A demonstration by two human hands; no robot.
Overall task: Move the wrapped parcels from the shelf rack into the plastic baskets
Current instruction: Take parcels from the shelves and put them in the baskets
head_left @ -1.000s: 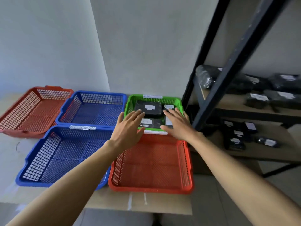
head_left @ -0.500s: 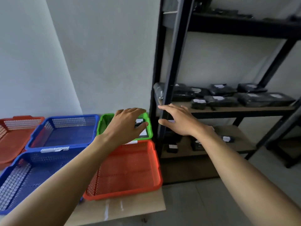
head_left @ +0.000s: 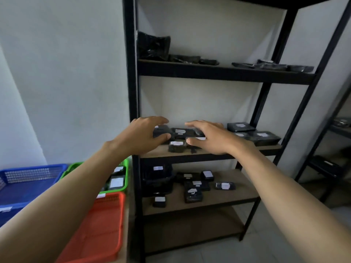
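The black shelf rack (head_left: 224, 74) fills the right of the view. Several black wrapped parcels with white labels lie on its middle shelf (head_left: 209, 151); one small parcel (head_left: 177, 146) sits at the front between my hands. My left hand (head_left: 144, 135) and my right hand (head_left: 210, 138) hover over that shelf, fingers spread and relaxed, holding nothing. More parcels (head_left: 193, 190) lie on the lower shelf. The green basket (head_left: 126, 164) at lower left holds labelled parcels. An orange basket (head_left: 102, 224) sits in front of it.
Blue baskets (head_left: 28, 177) stand left of the green one on a wooden table. Black bags lie on the upper shelf (head_left: 218, 72). The rack's black upright post (head_left: 132, 92) stands just left of my left hand. A second rack (head_left: 332, 149) is at the far right.
My view has swung right and up from the baskets to the rack. Both hands left the green basket and rose to the middle shelf, still holding nothing.
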